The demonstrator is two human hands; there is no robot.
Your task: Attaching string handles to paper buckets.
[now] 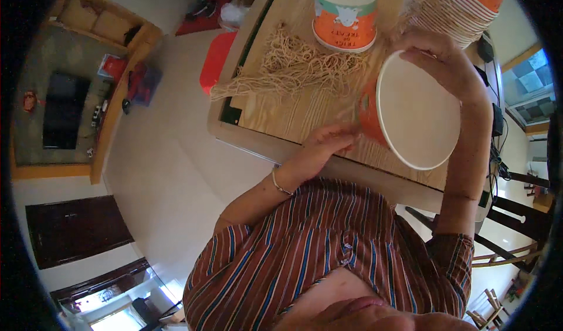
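Flanking a smooth round-rimmed tub [417,114], the hands [438,60] are near tangled twine [299,66]

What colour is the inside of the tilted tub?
The tub's inside is off-white; head view shows it best.

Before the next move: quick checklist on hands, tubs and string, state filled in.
1. Right hand gripping the held tub: ok, fingers at the rim.
2. Left hand supporting the held tub: cannot tell, it is beside the tub's lower wall but contact is unclear.
3. Held tub upright: not ok, it is tilted with its mouth toward the camera.
4. String untangled: not ok, it lies in a loose, messy heap on the table.
5. Other tub steady: ok, it stands upside down on its rim behind the string.
6. Stack nested: ok, rims sit one inside another.
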